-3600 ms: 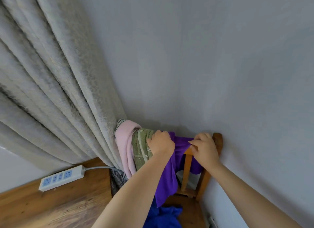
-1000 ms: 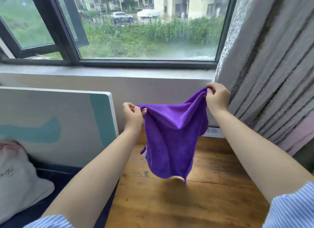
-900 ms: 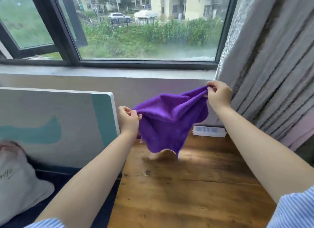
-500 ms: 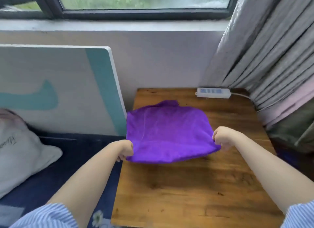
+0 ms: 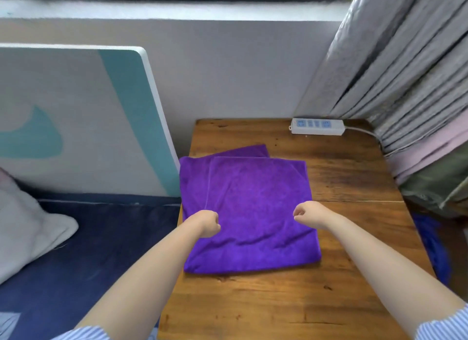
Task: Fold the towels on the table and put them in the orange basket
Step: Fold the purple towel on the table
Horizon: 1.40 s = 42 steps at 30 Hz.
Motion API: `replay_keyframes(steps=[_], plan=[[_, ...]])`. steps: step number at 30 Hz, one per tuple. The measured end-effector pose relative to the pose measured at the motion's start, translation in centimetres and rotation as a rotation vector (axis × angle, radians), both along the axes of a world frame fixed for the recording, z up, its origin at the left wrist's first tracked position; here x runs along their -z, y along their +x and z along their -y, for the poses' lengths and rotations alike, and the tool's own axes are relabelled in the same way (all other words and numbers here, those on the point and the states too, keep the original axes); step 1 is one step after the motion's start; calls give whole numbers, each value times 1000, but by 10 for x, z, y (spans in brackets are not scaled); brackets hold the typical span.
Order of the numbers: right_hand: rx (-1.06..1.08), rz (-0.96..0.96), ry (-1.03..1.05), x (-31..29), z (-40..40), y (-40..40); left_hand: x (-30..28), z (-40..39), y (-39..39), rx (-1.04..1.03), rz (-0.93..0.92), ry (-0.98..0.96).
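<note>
Purple towel now folded flat on table, both hands above it, curled, empty.

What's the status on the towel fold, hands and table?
Left hand and right hand curled, holding nothing, over purple towel. Towel folded once, flat on wooden table. Orange basket not in view. Power strip at back, clear of towel.

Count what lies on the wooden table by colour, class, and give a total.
Purple: 1, the purple towel, folded over
White: 1, the power strip
Total: 2
</note>
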State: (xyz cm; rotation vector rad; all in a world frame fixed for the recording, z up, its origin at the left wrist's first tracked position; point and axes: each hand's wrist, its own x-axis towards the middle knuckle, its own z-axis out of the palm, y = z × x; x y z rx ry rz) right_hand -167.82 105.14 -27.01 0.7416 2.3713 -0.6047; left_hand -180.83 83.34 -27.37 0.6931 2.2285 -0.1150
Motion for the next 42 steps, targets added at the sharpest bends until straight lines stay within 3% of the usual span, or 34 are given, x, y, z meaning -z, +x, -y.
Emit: replay_keyframes(steps=[8,14,19,21,24,31,36,42], plan=[[51,-105,40,41,-43,-33,33,-27,-22,-198,-80,31],[-308,-198,177,91,-29,-54,79,-55,-19,-248,-241,109],[-448,-231,289,130,-1,-67,123,-59,-7,-208,-336,51],[-445,-182,292,138,2,-67,134,-57,-4,-211,-363,55],[-465,-275,371,148,0,-64,149,-55,-2,-200,-481,143],[-421,-316,382,155,-4,-27,153,-60,23,-49,-469,118],[-413,-416,454,157,-16,43,151,-70,86,14,-446,212],[-245,-628,309,129,-57,47,131,-94,72,-20,-486,389]])
